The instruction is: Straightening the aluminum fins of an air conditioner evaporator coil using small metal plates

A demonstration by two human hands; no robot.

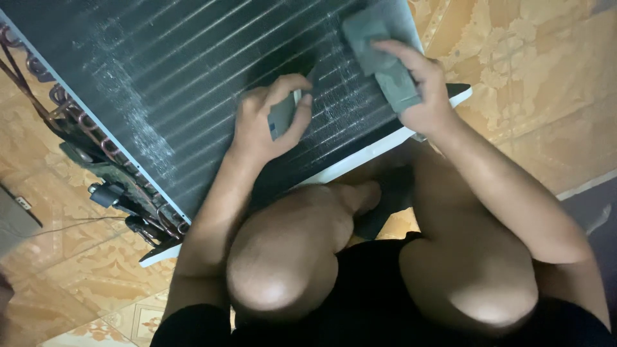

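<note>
1. The finned coil panel (173, 71) is the largest thing in view; it is dark, ribbed with long parallel fins, and lies tilted across the patterned tan floor tiles (533, 83); both hands rest on its lower right part, and a pale dusty streak runs down the fins well to the left of the left hand's grip.
2. A white frame edge (360, 156) borders the panel just below both hands; it runs slantwise between the fins and the person's bare knees (276, 270), which are drawn up close under the wrists.
3. Copper tube bends (83, 125) line the panel's left end, well apart from either grip; dark fittings and a small cylinder sit just beside them at the lower left.
4. The right hand (421, 83) lies up and to the right of the left hand's grip; its fingers are pressed down flat on a grey-green cloth (379, 48); thumb and palm clamp the cloth's lower end against the fins near the panel's right edge.
5. The left hand (267, 119) is curled; thumb and forefinger are pinched round a small flat grey tool (281, 117), whose working end is hidden by the fingers; it touches the fins just below and to the left of the cloth.
</note>
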